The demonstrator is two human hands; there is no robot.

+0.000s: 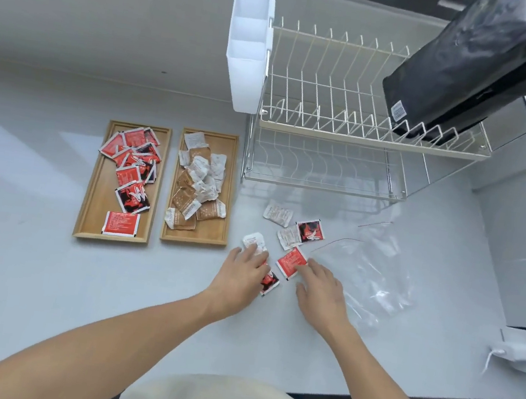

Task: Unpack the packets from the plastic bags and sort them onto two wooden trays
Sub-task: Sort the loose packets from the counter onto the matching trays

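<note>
Two wooden trays lie side by side on the counter. The left tray [95, 196] holds several red packets; the right tray [230, 194] holds several white and brown packets. Loose packets lie to the right of the trays: a white one [277, 213], a red-black one [310, 231], another white one [288, 237]. My left hand [243, 272] lies flat over a white packet [254, 242] and a red-black packet [269, 282]. My right hand [320, 288] touches a red packet [291, 262] with its fingertips. An empty clear plastic bag [367, 268] lies to the right.
A two-tier wire dish rack [334, 114] with a white cutlery holder [247, 48] stands behind the loose packets. A black pouch [476, 67] leans on its top tier. A white charger with cable [515, 351] sits at the counter's right edge.
</note>
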